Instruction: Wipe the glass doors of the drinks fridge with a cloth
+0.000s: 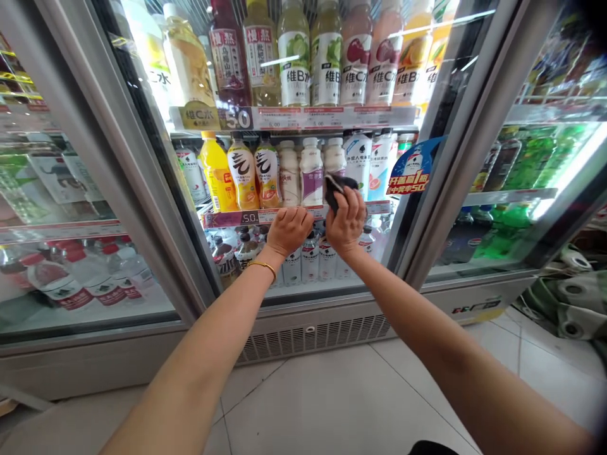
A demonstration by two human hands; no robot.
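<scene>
My right hand (348, 218) grips a black cloth (336, 188), which sticks out past the fingertips in front of a purple-labelled milk bottle. To its left, my left hand (293, 229) is closed, its fingers curled beside the price rail (265, 216) of the middle shelf. The inside of that hand is hidden, and I cannot tell whether it touches the rail or glass. A gold bangle (262, 268) circles the left wrist. Behind both hands stand white-capped bottles (312, 170) and orange juice bottles (242, 175).
Tall drink bottles (294, 54) line the upper shelf, and more bottles (310, 258) stand low down. A blue round sticker (417, 165) is on the door at right. Metal door frames (453, 145) flank the cooler. Below are a vent grille (313, 335) and tiled floor (303, 404).
</scene>
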